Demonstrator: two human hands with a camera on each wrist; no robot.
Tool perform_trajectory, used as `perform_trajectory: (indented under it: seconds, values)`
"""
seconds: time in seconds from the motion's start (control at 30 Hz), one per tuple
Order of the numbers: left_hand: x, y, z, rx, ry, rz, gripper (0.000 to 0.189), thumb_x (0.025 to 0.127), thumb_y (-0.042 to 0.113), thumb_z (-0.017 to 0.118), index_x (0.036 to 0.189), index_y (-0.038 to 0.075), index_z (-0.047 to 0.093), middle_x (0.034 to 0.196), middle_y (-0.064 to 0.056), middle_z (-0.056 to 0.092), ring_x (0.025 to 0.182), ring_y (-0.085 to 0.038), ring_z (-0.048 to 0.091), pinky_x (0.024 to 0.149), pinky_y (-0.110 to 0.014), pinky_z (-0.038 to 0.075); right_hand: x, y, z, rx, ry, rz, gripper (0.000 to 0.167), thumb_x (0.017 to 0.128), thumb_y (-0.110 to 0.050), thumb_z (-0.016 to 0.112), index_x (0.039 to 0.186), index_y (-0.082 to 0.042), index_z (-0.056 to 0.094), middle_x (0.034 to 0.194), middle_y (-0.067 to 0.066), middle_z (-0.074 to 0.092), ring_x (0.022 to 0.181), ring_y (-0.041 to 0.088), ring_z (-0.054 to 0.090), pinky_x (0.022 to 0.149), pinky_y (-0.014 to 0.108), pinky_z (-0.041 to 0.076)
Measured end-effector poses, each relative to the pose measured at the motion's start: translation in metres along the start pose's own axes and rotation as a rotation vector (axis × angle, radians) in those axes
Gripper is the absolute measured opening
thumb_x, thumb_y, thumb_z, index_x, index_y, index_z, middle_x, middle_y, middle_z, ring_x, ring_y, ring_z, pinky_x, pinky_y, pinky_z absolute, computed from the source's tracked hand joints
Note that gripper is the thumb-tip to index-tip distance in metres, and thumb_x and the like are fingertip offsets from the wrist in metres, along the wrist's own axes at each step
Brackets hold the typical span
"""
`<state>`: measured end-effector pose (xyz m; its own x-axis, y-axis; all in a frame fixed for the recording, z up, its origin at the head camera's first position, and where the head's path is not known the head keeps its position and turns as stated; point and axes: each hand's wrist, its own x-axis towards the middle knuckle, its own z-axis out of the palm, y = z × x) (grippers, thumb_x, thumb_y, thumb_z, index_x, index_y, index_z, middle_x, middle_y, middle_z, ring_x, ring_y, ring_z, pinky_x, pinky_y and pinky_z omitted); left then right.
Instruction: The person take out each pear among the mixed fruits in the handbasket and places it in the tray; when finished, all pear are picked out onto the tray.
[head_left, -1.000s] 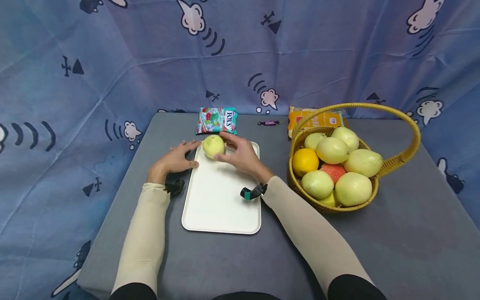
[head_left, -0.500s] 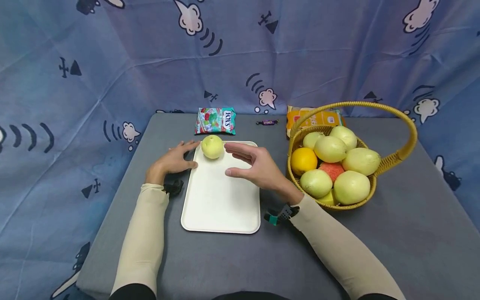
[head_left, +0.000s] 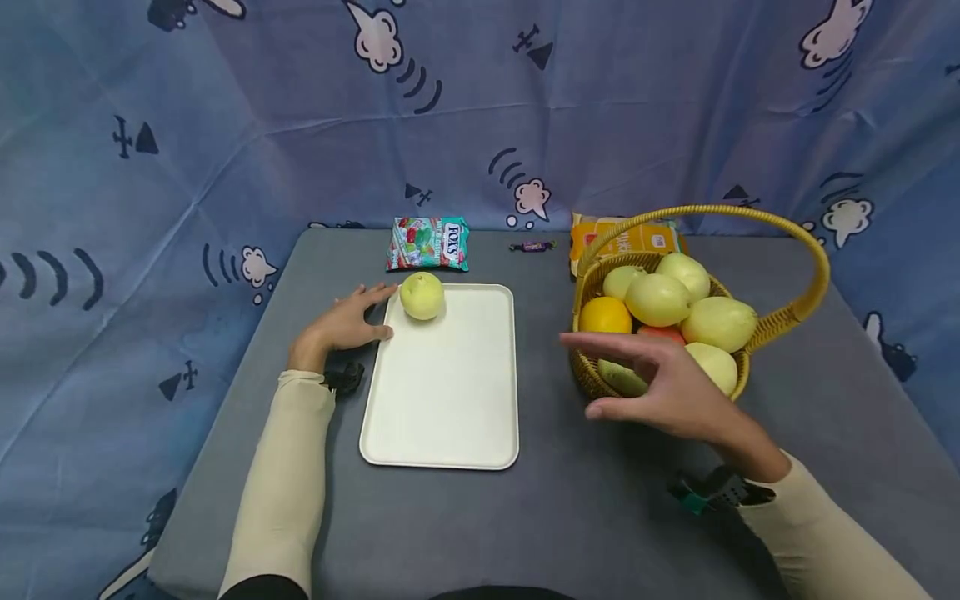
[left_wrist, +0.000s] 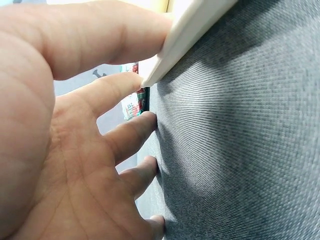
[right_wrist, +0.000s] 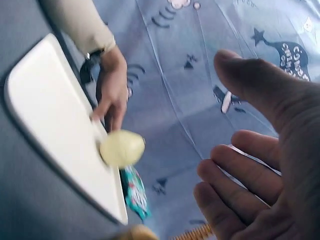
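Hovering now: right hand (head_left: 675,392), gone from the tray (head_left: 450,375) over the last second, now at the near side of the basket (head_left: 587,379); thumb held wide of the fingers, nothing between them; contact with the wicker or its load cannot be told
Left hand (head_left: 337,323): unmoved through that swing; spread out, thumb and forefinger against the tray's edge, other fingertips down on the grey surface (head_left: 420,533); holds nothing
Tray: white, shallow, flat; most of its floor bare
Round pale fruit (head_left: 422,296): on the tray, far left corner, resting without the right hand's support; left forefinger just beside it, touch unclear
What the change means: setting down that fruit looks finished, to my judgement, and the right hand is free
Basket: woven, upright, tall arched handle; carries several pale green fruits (head_left: 658,300), an orange fruit (head_left: 604,315) at its left side and a reddish fruit (head_left: 662,333) low among them; near part of the load masked by the right hand
Far edge: Fox's bag (head_left: 428,243) behind the tray, small purple sweet (head_left: 532,247) apart from it, orange packet (head_left: 641,240) partly behind the basket
Backdrop: blue printed cloth (head_left: 300,100), creased
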<state>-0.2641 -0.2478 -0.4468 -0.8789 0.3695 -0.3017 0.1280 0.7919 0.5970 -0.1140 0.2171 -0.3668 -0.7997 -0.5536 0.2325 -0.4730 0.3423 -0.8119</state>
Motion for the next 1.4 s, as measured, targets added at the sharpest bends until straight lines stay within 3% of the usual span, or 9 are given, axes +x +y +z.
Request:
perform_trajectory:
  seconds: [0.17, 0.3, 0.47, 0.6, 0.83, 0.97, 1.07, 1.3, 1.4]
  values:
    - [0.001, -0.002, -0.001, -0.014, 0.000, -0.009, 0.086, 0.104, 0.024, 0.073, 0.176, 0.018, 0.026, 0.185, -0.018, 0.013, 0.170, -0.049, -0.005, 0.129, -0.079, -0.011, -0.027, 0.003, -0.027, -0.131, 0.056, 0.026, 0.082, 0.079, 0.003, 0.096, 0.153, -0.017, 0.066, 0.153, 0.007, 0.068, 0.144, 0.001, 0.058, 0.115, 0.011, 0.046]
    - [0.001, -0.002, 0.000, -0.003, 0.001, -0.012, 0.086, 0.105, 0.025, 0.073, 0.177, 0.019, 0.026, 0.185, -0.017, 0.013, 0.170, -0.049, -0.005, 0.129, -0.079, -0.010, -0.036, 0.007, -0.041, -0.281, 0.074, 0.029, 0.083, 0.076, -0.003, 0.100, 0.151, -0.022, 0.069, 0.150, -0.002, 0.071, 0.140, -0.006, 0.057, 0.110, 0.005, 0.046]
    - [-0.002, 0.000, -0.002, -0.004, 0.001, 0.008, 0.086, 0.104, 0.025, 0.073, 0.176, 0.017, 0.027, 0.184, -0.019, 0.014, 0.169, -0.051, -0.003, 0.129, -0.080, -0.008, -0.039, 0.017, -0.053, -0.509, 0.078, -0.059, 0.086, 0.066, -0.010, 0.105, 0.145, -0.021, 0.074, 0.139, -0.005, 0.077, 0.126, -0.013, 0.059, 0.105, -0.001, 0.040]
    - [-0.002, 0.000, -0.002, -0.002, 0.003, -0.001, 0.086, 0.104, 0.025, 0.072, 0.176, 0.018, 0.026, 0.184, -0.019, 0.014, 0.170, -0.050, -0.003, 0.129, -0.080, -0.008, -0.037, 0.026, -0.057, -0.640, 0.047, -0.119, 0.090, 0.063, -0.011, 0.106, 0.146, -0.021, 0.073, 0.136, -0.002, 0.078, 0.118, -0.002, 0.066, 0.101, 0.000, 0.041]
    - [-0.002, 0.002, 0.000, -0.010, 0.010, -0.016, 0.085, 0.104, 0.024, 0.073, 0.176, 0.017, 0.027, 0.184, -0.019, 0.014, 0.169, -0.050, -0.003, 0.129, -0.080, -0.009, -0.026, 0.037, -0.048, -0.685, -0.027, -0.214, 0.082, 0.062, -0.006, 0.104, 0.139, -0.013, 0.074, 0.137, 0.007, 0.077, 0.120, 0.024, 0.072, 0.111, -0.002, 0.032]
    - [-0.002, 0.002, 0.000, -0.019, 0.013, -0.017, 0.086, 0.104, 0.025, 0.073, 0.176, 0.018, 0.028, 0.184, -0.018, 0.014, 0.170, -0.050, -0.004, 0.129, -0.080, -0.009, -0.022, 0.035, -0.043, -0.744, -0.064, -0.215, 0.078, 0.065, -0.005, 0.103, 0.138, -0.008, 0.075, 0.137, 0.013, 0.076, 0.123, 0.033, 0.073, 0.105, 0.025, 0.059]
    - [-0.001, 0.002, 0.001, -0.026, 0.015, -0.015, 0.086, 0.104, 0.024, 0.074, 0.176, 0.018, 0.028, 0.184, -0.017, 0.014, 0.170, -0.050, -0.004, 0.129, -0.080, -0.009, -0.019, 0.032, -0.041, -0.771, -0.090, -0.191, 0.079, 0.067, -0.005, 0.103, 0.139, -0.006, 0.073, 0.138, 0.015, 0.075, 0.123, 0.036, 0.073, 0.092, 0.053, 0.065]
    - [0.000, 0.000, 0.002, -0.018, 0.025, -0.020, 0.085, 0.103, 0.024, 0.074, 0.176, 0.019, 0.029, 0.184, -0.016, 0.015, 0.170, -0.049, -0.003, 0.130, -0.079, -0.009, -0.018, 0.032, -0.041, -0.765, -0.092, -0.160, 0.075, 0.070, -0.009, 0.103, 0.138, -0.006, 0.073, 0.136, 0.014, 0.076, 0.121, 0.035, 0.073, 0.093, 0.056, 0.064]
    - [0.000, 0.000, 0.002, -0.018, 0.022, -0.023, 0.085, 0.103, 0.024, 0.074, 0.176, 0.019, 0.029, 0.184, -0.017, 0.015, 0.170, -0.049, -0.003, 0.129, -0.079, -0.009, -0.019, 0.033, -0.042, -0.742, -0.054, -0.147, 0.075, 0.071, -0.013, 0.103, 0.139, -0.008, 0.073, 0.136, 0.012, 0.076, 0.120, 0.030, 0.073, 0.095, 0.044, 0.064]
